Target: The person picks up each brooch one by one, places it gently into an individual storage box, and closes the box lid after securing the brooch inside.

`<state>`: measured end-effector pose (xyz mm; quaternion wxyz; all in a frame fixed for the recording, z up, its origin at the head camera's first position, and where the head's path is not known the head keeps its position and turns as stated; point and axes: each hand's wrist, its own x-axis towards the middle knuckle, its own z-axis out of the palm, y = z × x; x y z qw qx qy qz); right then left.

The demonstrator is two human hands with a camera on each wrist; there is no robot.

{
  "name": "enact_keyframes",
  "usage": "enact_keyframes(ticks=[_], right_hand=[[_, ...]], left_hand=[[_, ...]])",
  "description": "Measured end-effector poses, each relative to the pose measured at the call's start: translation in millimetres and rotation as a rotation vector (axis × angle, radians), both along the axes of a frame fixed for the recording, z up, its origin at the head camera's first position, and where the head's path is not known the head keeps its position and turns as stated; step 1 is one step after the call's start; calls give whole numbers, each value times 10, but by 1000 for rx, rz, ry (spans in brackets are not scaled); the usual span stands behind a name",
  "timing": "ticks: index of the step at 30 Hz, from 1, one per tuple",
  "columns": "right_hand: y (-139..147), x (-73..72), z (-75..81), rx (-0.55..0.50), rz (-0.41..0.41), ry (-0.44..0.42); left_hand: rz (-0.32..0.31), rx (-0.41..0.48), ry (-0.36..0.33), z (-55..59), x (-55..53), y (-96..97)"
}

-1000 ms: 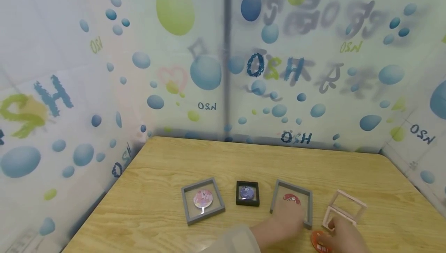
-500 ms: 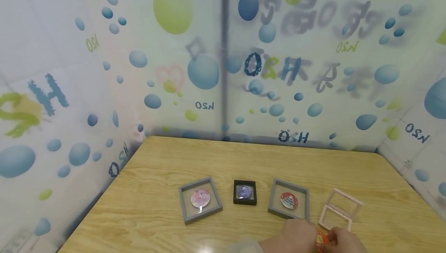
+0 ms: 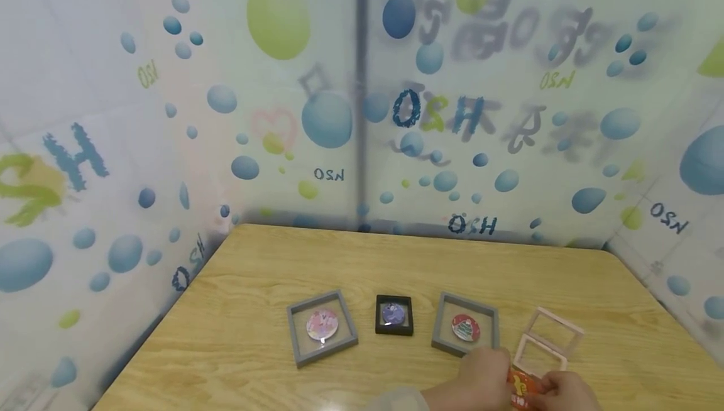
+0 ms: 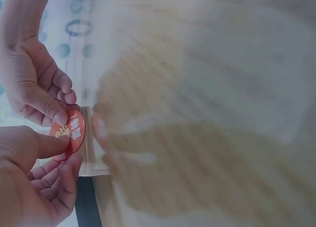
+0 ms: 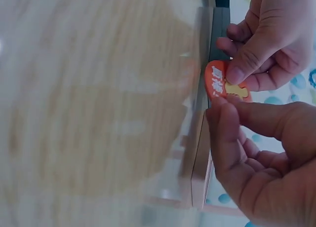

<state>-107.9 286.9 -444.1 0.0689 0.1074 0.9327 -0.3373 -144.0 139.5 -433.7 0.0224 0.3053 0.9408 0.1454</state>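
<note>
A round red badge (image 3: 521, 388) with a yellow figure and white lettering is held between both hands near the table's front edge. My left hand (image 3: 481, 379) pinches one side of it, thumb on its face in the right wrist view. My right hand (image 3: 568, 392) pinches the other side between thumb and fingers; in the left wrist view the badge (image 4: 75, 133) is tilted, its face showing. Just beyond the hands, a pale pink display frame (image 3: 565, 361) lies unfolded, its two halves hinged. The badge's back is hidden.
On the wooden table (image 3: 317, 254) stand a grey frame (image 3: 322, 361) with a pink badge (image 3: 322, 324), a small black frame (image 3: 394, 330) with a purple badge (image 3: 393, 313), and another grey frame (image 3: 494, 329) with a Christmas-tree badge (image 3: 466, 328). A patterned curtain (image 3: 271, 185) surrounds the table.
My left hand has come away from the right-hand grey frame and moved right to the red badge. My right hand has stayed with the badge, now pinched by both hands.
</note>
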Motion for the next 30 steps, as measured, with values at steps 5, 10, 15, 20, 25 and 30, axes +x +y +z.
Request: enact_keyframes(ticks=[5,10,15,20,25,30], right_hand=[[73,-5,45,-80,-59,-8],[135,-46,93,-120,-157,-7],[249,-82,152,-102,-165,15],[329,-119,139,-177,-208,6],[348,-138,94,-244,-262,9],[355,-146,96,-237,-254,16]], left_hand=[[12,82,54,33,-46,56],[77,149,68,72,-109,166],[137,183,42,128,-170,305],[180,216,5,96,-218,423],[222,217,-42,41,-243,501],[226,168,-21,13,-263,562]])
